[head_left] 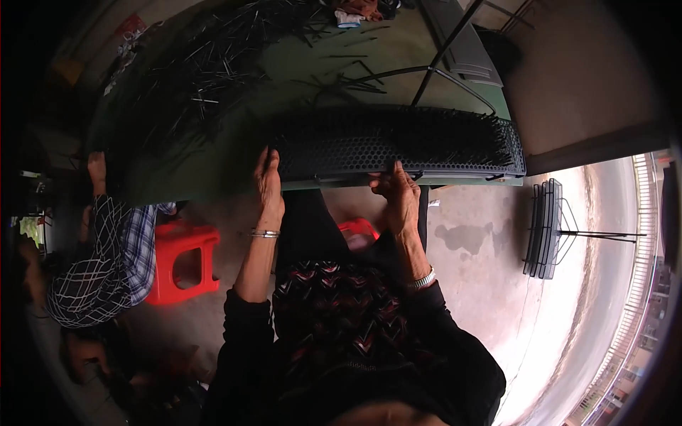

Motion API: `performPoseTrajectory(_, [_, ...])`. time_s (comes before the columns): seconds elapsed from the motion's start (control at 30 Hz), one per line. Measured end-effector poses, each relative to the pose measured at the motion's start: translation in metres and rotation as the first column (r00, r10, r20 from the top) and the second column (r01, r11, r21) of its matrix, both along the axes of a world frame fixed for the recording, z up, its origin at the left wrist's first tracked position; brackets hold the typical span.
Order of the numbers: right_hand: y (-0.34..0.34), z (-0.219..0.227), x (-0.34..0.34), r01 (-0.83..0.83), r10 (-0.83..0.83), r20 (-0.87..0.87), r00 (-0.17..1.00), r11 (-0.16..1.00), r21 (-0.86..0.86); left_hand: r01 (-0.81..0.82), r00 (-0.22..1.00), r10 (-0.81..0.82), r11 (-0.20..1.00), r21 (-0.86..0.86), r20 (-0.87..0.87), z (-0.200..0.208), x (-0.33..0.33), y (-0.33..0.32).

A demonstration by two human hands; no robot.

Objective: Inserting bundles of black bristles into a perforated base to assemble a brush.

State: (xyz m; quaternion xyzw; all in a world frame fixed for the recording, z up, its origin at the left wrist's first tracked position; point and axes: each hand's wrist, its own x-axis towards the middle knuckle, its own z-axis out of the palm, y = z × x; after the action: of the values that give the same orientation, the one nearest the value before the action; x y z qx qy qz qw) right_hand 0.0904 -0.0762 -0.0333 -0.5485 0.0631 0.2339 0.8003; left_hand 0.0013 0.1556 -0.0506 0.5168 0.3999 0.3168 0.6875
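Observation:
A long black panel full of holes (348, 153) lies along the near edge of the green table, with dark bristle-like pieces (455, 135) standing up from its far and right parts. My left hand (269, 186) grips the panel's left end, thumb upward. At the panel's near edge, right of its middle, my right hand (398, 190) is closed, its fingertips pinched against the rim. A small dark bit shows at those fingertips, too unclear to name.
Loose black strips (213, 78) are heaped across the left of the green table (305, 53). A dark metal frame (430, 67) stands behind the panel. On the left sits a person in a checked sleeve (138, 234), near a red stool (185, 263). A black wire rack (545, 227) stands at right.

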Motion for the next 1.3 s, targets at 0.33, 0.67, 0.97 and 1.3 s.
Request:
performPoseTrajectory(0.33, [-0.023, -0.036, 0.020, 0.118, -0.118, 0.005, 0.993, 0.992, -0.047, 0.148, 0.989, -0.148, 0.984, -0.099, 0.009, 0.003, 0.008, -0.024])
performPoseTrajectory(0.67, [0.078, 0.144, 0.038, -0.566, 0.776, 0.303, 0.554, 0.617, -0.546, 0.059, 0.997, -0.032, 0.876, -0.480, 0.063, 0.002, 0.002, 0.016])
performPoseTrajectory(0.97, [0.338, 0.087, 0.166, -0.396, 0.980, 0.193, 0.059, 0.200, -0.896, -0.546, 0.827, 0.555, 0.831, -0.106, 0.092, -0.002, -0.001, 0.177])
performPoseTrajectory(1.3, [0.460, -0.015, 0.183, -0.189, 0.899, 0.382, 0.215, 0.422, -0.887, -0.216, 0.968, 0.251, 0.869, -0.445, 0.020, -0.011, 0.041, 0.235])
